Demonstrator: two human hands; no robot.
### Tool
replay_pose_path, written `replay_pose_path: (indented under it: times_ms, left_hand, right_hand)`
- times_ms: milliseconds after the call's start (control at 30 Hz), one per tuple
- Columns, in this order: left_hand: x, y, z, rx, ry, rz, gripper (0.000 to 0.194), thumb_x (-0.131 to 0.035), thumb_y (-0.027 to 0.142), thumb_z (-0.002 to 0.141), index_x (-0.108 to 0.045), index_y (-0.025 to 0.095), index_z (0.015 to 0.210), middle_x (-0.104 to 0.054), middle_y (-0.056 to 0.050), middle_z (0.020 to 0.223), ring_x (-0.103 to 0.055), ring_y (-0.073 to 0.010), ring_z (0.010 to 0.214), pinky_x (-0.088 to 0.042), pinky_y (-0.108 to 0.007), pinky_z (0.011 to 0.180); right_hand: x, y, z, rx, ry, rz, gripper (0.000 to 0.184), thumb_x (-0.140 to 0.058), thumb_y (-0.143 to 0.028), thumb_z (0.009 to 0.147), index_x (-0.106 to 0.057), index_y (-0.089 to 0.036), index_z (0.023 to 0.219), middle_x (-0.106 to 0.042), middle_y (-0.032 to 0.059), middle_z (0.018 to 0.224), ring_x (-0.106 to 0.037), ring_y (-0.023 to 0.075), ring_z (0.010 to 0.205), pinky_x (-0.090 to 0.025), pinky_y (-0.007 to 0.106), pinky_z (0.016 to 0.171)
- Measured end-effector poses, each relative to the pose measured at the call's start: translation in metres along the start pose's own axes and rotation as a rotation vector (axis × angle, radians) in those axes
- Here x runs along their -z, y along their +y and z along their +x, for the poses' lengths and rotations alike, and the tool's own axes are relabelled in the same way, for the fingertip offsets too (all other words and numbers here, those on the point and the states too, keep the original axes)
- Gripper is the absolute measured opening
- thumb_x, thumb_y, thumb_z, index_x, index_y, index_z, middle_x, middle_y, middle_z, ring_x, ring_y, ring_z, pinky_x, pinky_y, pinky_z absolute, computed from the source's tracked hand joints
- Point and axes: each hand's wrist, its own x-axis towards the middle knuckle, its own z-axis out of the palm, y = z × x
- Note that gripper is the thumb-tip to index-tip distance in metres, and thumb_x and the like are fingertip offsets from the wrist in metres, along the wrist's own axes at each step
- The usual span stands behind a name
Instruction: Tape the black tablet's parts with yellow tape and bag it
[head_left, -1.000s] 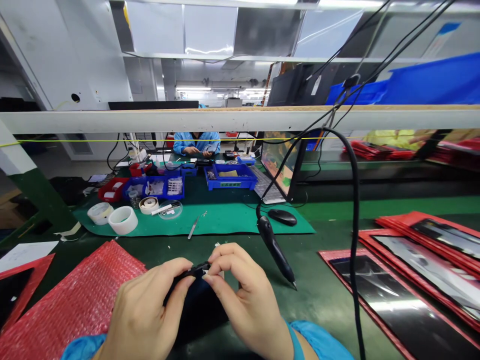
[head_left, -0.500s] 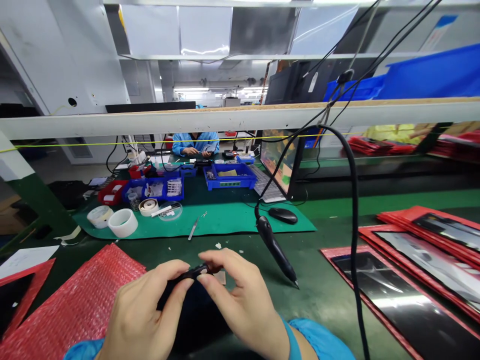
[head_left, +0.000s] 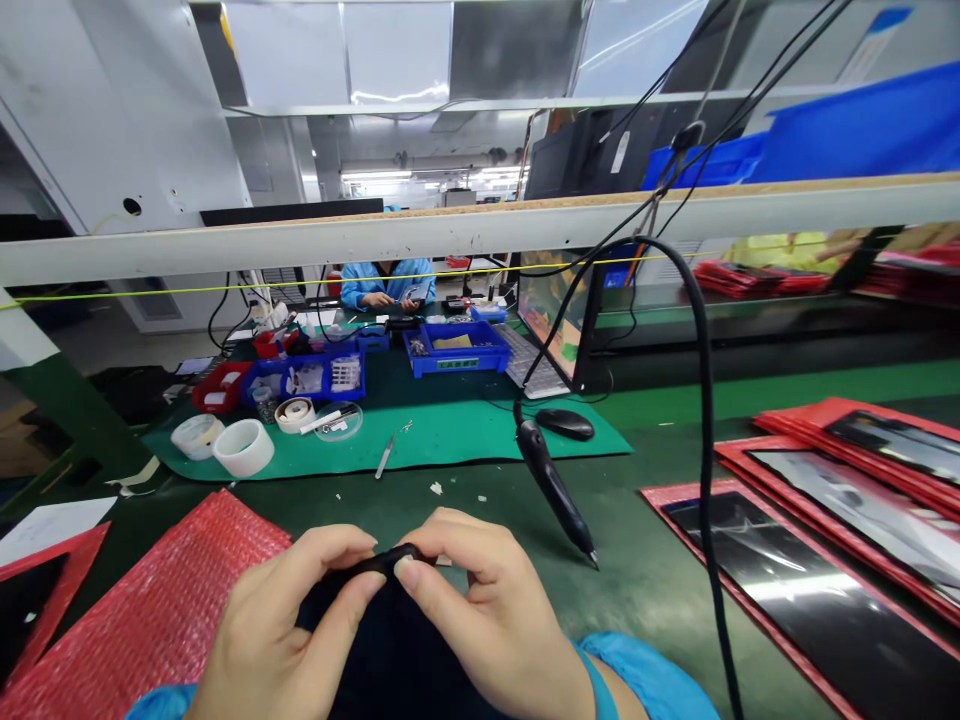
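Observation:
Close in front of me, my left hand [head_left: 277, 620] and my right hand [head_left: 495, 610] pinch a black strip-like part [head_left: 390, 560] between thumbs and forefingers. The fingertips of both hands nearly meet along it, and its exact kind cannot be made out. Under and between the hands is a dark surface [head_left: 405, 660], perhaps a panel, its edges mostly hidden. A black electric screwdriver [head_left: 555, 490] hangs on its cable to the right of my right hand, its tip pointing down. To the left of my left hand lies red bubble wrap [head_left: 165, 590].
Black screen panels [head_left: 795, 580] lie on red wrap at the right. A green mat [head_left: 450, 430] bears tweezers [head_left: 385, 455], tape rolls [head_left: 244, 447] and a mouse [head_left: 565, 424]. Blue bins [head_left: 459, 348] stand behind. A co-worker in blue [head_left: 386, 285] sits across.
My right fingers have closed further over the black part, and its pale bit no longer shows. The view has shifted slightly. The screwdriver hangs almost as before.

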Motion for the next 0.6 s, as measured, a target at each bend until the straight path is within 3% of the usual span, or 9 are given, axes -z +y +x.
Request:
replay_pose_path:
  times_ms: [333,600]
  left_hand:
    - [0.0032,-0.0002,-0.0008,-0.081,0.052,0.045,0.012,-0.073,0.042,0.099,-0.074,0.031,0.105,-0.084,0.006,0.090,-0.081,-0.0135,0.073,-0.066,-0.017,0.078]
    - [0.0067,-0.0052,-0.0020,-0.074,0.000,0.063,0.018,-0.075,0.037,0.096,-0.073,0.031,0.113,-0.085,0.003,0.093,-0.083,-0.0176,0.077,-0.068,-0.020,0.076]
  right_hand:
    - [0.0022,-0.0021,0.0018,0.118,-0.050,0.022,0.017,-0.064,-0.022,0.103,-0.081,-0.022,0.101,-0.074,0.0020,0.081,-0.063,0.0159,0.076,-0.047,0.027,0.072]
    - [0.0034,-0.0062,0.0036,0.137,-0.070,0.016,0.018,-0.064,-0.021,0.104,-0.082,-0.025,0.103,-0.074,0.0012,0.079,-0.063,0.0164,0.073,-0.048,0.028,0.072]
